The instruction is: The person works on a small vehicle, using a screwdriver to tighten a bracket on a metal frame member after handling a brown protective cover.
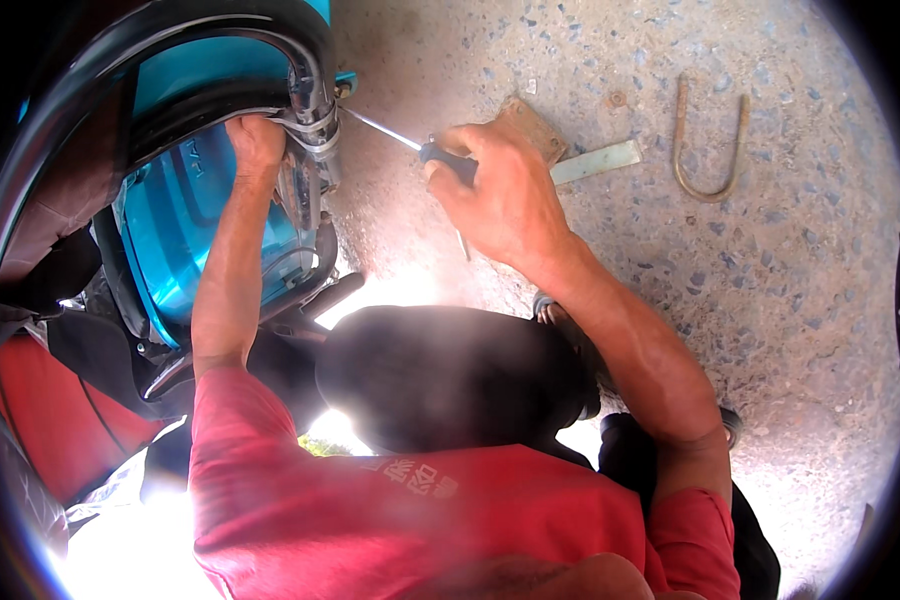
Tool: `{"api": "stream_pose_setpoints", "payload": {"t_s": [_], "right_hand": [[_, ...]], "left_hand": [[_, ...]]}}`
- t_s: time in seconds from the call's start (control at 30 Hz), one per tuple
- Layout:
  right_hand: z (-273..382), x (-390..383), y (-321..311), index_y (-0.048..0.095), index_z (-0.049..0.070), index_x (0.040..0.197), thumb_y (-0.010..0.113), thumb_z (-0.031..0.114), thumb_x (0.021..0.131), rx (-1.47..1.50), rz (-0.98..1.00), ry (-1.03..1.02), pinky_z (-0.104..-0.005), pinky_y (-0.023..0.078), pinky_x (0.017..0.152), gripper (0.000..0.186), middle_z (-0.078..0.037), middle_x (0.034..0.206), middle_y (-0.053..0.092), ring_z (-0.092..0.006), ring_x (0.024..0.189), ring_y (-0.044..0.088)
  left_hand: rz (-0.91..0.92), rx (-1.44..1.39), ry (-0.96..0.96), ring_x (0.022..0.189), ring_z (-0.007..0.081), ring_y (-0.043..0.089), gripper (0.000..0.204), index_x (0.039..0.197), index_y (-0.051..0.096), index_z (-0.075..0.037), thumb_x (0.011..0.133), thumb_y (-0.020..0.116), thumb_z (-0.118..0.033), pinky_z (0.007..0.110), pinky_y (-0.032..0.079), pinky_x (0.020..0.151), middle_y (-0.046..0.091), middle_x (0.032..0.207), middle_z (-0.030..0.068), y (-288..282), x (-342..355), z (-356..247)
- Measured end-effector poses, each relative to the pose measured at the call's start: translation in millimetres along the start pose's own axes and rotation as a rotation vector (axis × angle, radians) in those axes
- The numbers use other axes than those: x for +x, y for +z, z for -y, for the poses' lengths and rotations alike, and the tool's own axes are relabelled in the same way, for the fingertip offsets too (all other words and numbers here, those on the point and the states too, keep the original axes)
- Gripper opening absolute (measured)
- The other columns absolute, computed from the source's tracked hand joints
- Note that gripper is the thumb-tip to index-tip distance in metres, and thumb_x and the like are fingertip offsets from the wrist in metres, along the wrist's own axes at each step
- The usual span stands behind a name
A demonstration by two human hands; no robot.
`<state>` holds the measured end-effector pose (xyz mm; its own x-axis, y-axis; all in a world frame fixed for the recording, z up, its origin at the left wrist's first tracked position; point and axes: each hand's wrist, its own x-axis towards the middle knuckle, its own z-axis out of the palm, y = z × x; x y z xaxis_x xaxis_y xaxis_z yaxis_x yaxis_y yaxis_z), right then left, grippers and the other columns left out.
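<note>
My right hand (505,190) is closed round the dark handle of a screwdriver (388,131). Its bright shaft points left, and the tip reaches the small bolt area (343,90) beside a black tubular bar (313,75). A metal clamp (315,130) wraps the bar just below. My left hand (257,142) reaches up to the bar's lower branch, in front of a teal body panel (195,215). Its fingers go behind the black bar and are hidden, so I cannot see what they touch.
On the speckled concrete floor (790,280) lie a rusty U-bolt (710,197), a rusty metal plate (535,130) and a pale flat strip (600,162). A thin rod-like piece (464,246) shows below my right hand. A red panel (65,415) is at the lower left.
</note>
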<state>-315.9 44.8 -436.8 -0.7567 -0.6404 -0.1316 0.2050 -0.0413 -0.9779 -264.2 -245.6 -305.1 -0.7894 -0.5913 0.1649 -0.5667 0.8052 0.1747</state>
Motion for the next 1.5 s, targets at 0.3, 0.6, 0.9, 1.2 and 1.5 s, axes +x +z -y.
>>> {"api": "stream_pose_setpoints", "payload": {"t_s": [0.3,0.6,0.9,1.2,1.5], "right_hand": [[10,2,-8,0.066,0.001,0.089,0.072,0.014,0.077,-0.162,0.031,-0.058,-0.0452,0.051,0.069,0.019,-0.014,0.088,0.061,-0.0339,0.082,0.062],[1,4,-3,0.065,0.001,0.089,0.073,0.013,0.075,-0.151,-0.136,-0.131,-0.0452,0.052,0.067,0.019,-0.014,0.090,0.060,-0.0345,0.079,0.064],[9,4,-8,0.063,0.002,0.084,0.072,0.011,0.076,-0.189,0.014,-0.077,-0.0463,0.050,0.065,0.016,-0.014,0.083,0.059,-0.0359,0.076,0.062],[3,3,-16,0.064,0.005,0.085,0.069,0.019,0.080,-0.008,0.005,0.002,-0.0422,0.047,0.063,0.016,-0.012,0.078,0.061,-0.0309,0.073,0.061],[0,-4,-33,0.069,0.001,0.100,0.060,0.033,0.090,0.468,0.401,0.535,-0.0309,0.045,0.058,0.035,-0.006,0.078,0.067,-0.0123,0.060,0.057]], "left_hand": [[0.000,0.124,0.095,0.101,0.0321,0.061,0.029,0.103,0.068,0.003,0.091,0.049,-0.015,0.040,0.045,0.095,0.067,0.106,0.0187,-1,3,11],[-0.009,0.021,-0.015,0.103,0.0322,0.061,0.034,0.106,0.067,0.004,0.093,0.045,-0.019,0.040,0.045,0.096,0.067,0.109,0.0195,1,4,2],[0.021,-0.025,-0.007,0.105,0.0347,0.060,0.032,0.107,0.066,0.004,0.092,0.044,-0.014,0.040,0.044,0.098,0.066,0.110,0.0206,0,5,8],[0.036,0.099,0.099,0.102,0.0321,0.061,0.031,0.104,0.067,0.003,0.092,0.045,-0.016,0.039,0.045,0.095,0.067,0.106,0.0188,-2,3,4],[0.046,0.105,0.063,0.103,0.0316,0.060,0.029,0.104,0.067,0.003,0.093,0.047,-0.016,0.040,0.044,0.097,0.066,0.108,0.0188,-2,2,-1]]}}
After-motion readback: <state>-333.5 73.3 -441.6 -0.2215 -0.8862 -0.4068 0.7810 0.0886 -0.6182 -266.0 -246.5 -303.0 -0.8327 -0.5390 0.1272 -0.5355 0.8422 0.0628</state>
